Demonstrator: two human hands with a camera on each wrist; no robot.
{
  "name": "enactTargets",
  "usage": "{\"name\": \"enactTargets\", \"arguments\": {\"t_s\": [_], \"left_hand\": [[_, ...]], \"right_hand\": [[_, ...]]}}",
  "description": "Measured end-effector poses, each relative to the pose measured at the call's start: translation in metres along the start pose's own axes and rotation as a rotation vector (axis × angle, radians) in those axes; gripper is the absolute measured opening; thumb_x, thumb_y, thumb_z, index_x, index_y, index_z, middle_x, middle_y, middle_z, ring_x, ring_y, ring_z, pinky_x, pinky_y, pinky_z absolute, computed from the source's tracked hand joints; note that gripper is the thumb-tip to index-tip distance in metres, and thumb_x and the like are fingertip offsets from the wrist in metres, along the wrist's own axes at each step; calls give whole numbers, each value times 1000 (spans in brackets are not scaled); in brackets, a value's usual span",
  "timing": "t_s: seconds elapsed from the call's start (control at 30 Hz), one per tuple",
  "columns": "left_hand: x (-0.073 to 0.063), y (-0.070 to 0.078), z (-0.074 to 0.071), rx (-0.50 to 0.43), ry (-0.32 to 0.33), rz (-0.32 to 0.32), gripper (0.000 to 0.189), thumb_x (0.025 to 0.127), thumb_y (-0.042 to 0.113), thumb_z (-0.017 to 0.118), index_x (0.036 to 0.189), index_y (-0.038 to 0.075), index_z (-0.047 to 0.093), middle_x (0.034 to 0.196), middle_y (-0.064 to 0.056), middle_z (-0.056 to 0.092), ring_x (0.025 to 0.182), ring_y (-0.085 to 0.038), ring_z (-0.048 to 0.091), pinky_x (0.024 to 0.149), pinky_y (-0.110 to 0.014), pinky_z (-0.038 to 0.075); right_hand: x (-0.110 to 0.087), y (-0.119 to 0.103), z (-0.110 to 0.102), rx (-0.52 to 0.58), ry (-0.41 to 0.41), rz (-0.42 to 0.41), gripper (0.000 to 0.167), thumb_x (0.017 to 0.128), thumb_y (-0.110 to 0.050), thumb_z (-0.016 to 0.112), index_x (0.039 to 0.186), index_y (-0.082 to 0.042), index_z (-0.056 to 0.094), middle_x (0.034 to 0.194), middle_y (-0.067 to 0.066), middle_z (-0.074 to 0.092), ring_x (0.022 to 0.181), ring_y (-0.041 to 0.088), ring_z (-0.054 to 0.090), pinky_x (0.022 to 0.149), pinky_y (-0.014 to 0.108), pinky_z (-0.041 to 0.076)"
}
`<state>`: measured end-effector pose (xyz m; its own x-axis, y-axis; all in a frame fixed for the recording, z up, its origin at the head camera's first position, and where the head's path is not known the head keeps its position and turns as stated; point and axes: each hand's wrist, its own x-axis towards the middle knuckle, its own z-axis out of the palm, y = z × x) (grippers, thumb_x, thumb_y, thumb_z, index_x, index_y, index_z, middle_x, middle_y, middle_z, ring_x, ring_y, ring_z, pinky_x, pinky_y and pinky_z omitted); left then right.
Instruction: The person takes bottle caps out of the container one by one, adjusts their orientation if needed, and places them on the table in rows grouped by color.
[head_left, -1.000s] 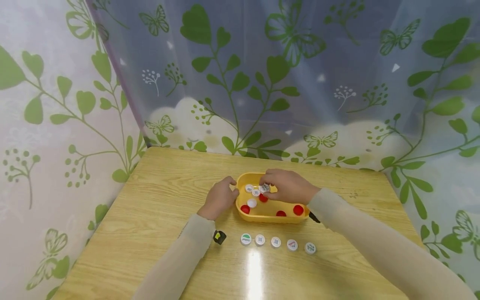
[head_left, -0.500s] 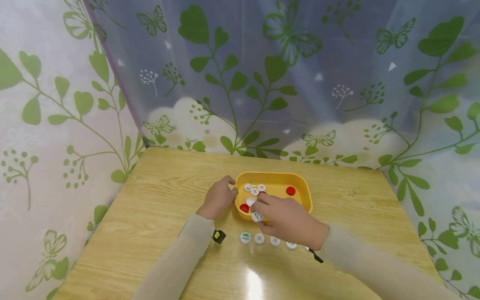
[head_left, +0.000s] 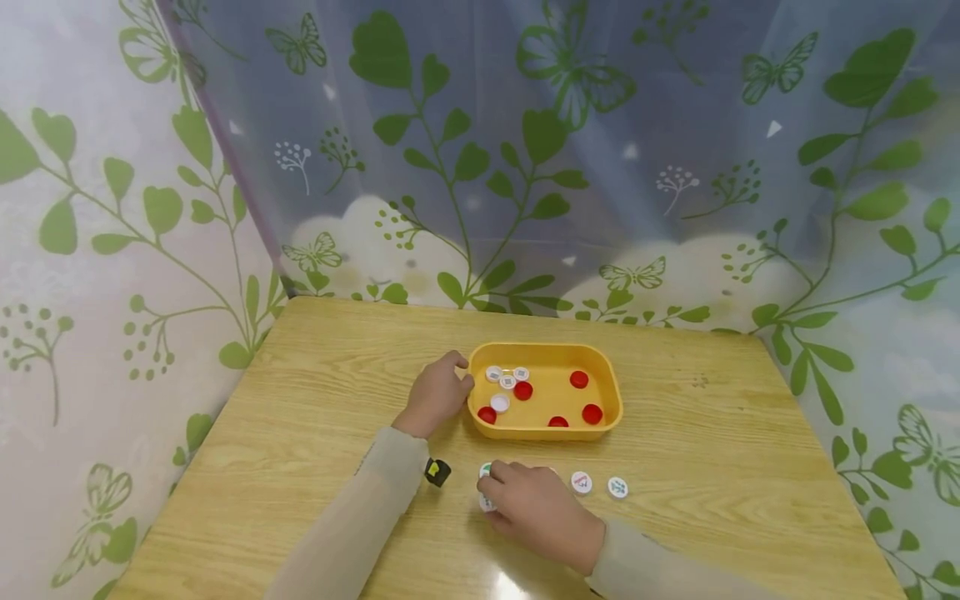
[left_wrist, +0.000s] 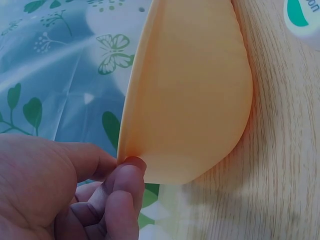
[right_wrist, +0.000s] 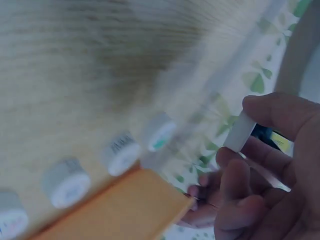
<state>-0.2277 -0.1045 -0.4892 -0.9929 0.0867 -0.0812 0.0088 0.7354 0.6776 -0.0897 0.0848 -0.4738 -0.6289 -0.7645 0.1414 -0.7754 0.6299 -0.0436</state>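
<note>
"What's the table (head_left: 337, 358) holding?"
"A yellow tray (head_left: 532, 434); the left hand (head_left: 437, 392) is pinching its rim (left_wrist: 131, 85)."
"And the right hand (head_left: 542, 510)?"
"It's pinching a single cap (right_wrist: 240, 132) beside the laid-out caps (head_left: 581, 483). Seemingly we're partway: white caps (head_left: 499, 403) and red discs (head_left: 592, 414) are remaining inside."

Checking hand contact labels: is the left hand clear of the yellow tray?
No, the left wrist view shows the left hand pinching the yellow tray at one end.

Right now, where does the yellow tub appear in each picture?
Head: the yellow tub sits just below and right of centre.
Left wrist: top middle, its rim pinched by the left hand.
Right wrist: bottom, left of centre, partly cut off.
Shared landmark: the white cap with green marking.
</note>
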Motion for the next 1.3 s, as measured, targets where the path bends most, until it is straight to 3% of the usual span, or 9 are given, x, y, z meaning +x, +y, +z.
{"name": "enactTargets", "arguments": {"t_s": [0.27,0.57,0.7,0.93,1.3], "left_hand": [[0,1,4,-6,3,-1,31,102,20,62,129,5,62,75,-2,64,62,-15,59,60,-28,46],[1,0,7,-16,-7,-2,32,102,21,61,130,6,61,74,-1,66,61,-14,61,61,-29,47],[0,0,7,-16,-3,-2,32,101,20,62,129,5,61,77,-2,67,62,-15,61,61,-28,47],[0,1,2,0,6,-6,32,100,20,62,129,6,61,83,-4,67,66,-18,59,63,-30,46],[1,2,0,44,12,-10,32,100,22,63,128,7,62,98,-10,71,74,-22,59,67,-33,46]], "right_hand": [[1,-1,21,38,-78,68,21,88,-28,82,101,-18,69,90,-7,60,69,9,56,53,23,42],[1,-3,33,76,-175,118,19,91,-27,79,105,-17,71,93,-5,66,73,8,59,58,23,47],[5,-4,36,96,-203,136,19,92,-27,78,107,-17,72,93,-5,65,73,8,59,59,23,47],[19,-11,35,58,-240,209,9,87,-23,81,94,-18,76,81,-3,58,62,9,51,50,26,42],[24,-15,32,23,-258,224,8,87,-22,81,93,-18,78,80,-1,60,61,11,52,49,27,43]]}}
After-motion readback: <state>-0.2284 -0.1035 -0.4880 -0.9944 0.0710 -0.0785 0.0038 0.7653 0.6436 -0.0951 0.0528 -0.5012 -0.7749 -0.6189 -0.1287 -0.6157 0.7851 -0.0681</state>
